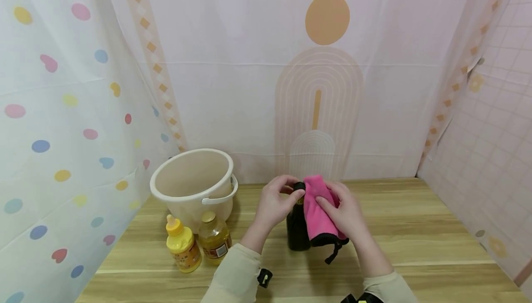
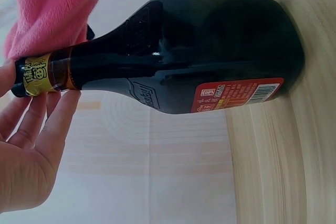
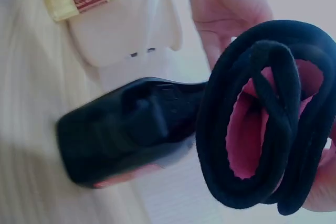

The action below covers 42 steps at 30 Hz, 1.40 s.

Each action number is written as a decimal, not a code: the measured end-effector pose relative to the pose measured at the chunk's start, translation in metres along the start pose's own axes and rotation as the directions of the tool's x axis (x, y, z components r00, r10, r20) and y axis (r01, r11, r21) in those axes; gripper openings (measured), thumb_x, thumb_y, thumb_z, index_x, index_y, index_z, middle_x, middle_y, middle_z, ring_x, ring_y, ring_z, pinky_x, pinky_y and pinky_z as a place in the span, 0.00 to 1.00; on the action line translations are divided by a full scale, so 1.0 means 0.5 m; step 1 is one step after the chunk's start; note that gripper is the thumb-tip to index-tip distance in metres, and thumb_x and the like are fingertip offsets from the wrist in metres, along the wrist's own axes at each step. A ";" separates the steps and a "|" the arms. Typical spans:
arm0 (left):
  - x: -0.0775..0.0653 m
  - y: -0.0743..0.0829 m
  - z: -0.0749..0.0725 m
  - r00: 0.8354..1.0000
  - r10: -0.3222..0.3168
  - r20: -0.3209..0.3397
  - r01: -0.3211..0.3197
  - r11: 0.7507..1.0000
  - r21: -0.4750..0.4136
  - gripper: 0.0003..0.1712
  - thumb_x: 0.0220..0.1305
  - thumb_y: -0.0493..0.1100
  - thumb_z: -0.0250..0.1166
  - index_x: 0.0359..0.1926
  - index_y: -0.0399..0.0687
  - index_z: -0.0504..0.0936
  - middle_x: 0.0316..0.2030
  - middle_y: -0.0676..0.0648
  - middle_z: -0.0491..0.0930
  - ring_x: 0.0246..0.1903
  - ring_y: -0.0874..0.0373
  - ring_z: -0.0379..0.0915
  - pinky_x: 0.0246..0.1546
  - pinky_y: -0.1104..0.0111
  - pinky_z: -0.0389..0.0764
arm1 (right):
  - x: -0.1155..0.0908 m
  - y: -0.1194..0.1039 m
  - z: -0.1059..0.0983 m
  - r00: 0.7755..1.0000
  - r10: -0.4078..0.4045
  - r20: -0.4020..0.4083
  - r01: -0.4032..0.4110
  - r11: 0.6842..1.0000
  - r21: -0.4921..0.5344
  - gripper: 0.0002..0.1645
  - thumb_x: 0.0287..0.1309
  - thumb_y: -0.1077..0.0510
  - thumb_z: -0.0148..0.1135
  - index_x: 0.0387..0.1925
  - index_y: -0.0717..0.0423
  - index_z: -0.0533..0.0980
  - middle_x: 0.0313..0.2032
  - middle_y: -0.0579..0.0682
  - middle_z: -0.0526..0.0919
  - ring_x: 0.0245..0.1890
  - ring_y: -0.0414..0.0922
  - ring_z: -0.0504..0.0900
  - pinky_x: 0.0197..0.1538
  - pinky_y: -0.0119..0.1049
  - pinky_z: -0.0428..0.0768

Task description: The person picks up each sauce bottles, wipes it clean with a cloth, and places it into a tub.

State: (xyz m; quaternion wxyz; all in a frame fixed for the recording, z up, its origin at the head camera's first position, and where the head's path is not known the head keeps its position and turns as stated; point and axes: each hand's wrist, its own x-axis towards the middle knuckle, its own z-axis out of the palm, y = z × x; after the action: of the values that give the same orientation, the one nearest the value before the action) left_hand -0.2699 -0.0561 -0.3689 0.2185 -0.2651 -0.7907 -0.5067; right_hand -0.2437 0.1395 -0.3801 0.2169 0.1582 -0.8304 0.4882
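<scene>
A dark glass bottle with a black cap and a red label stands upright on the table. My left hand grips it around the gold-banded neck, thumb and fingertips just under the top, as the left wrist view shows. In my right hand is a folded pink cloth with black edging and a hanging black loop. The thumb lies across its front and the fingers are behind it. The cloth's upper part lies against the bottle's neck. In the right wrist view its black edge rings a pink hollow.
To the left stands a cream bucket with its handle hanging at the side. In front of it are a yellow squeeze bottle with a pointed tip and a glass bottle of amber liquid. A patterned curtain hangs behind the wooden table.
</scene>
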 end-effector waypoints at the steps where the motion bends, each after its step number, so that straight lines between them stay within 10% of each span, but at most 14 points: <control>1: 0.000 0.000 0.000 1.000 0.002 0.001 -0.002 1.000 0.004 0.11 0.60 0.38 0.72 0.42 0.41 0.83 0.38 0.45 0.82 0.35 0.51 0.83 0.35 0.67 0.83 | -0.002 0.003 0.005 1.000 0.001 -0.005 -0.001 1.000 0.008 0.22 0.58 0.65 0.69 0.56 0.59 0.79 0.50 0.58 0.80 0.46 0.51 0.78 0.45 0.45 0.80; 42: 0.001 -0.002 0.008 1.000 -0.024 -0.009 0.024 1.000 0.012 0.08 0.60 0.40 0.72 0.40 0.45 0.84 0.37 0.48 0.82 0.35 0.52 0.83 0.33 0.68 0.82 | -0.039 0.087 0.041 0.974 0.179 0.140 -0.155 0.974 -0.163 0.14 0.59 0.65 0.67 0.48 0.59 0.82 0.47 0.56 0.80 0.47 0.51 0.78 0.52 0.52 0.77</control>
State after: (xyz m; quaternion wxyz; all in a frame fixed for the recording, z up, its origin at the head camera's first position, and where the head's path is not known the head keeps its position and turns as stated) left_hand -0.2710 -0.0527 -0.3709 0.2175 -0.2523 -0.7958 -0.5057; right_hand -0.2518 0.1431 -0.4313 0.1214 0.1080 -0.8897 0.4267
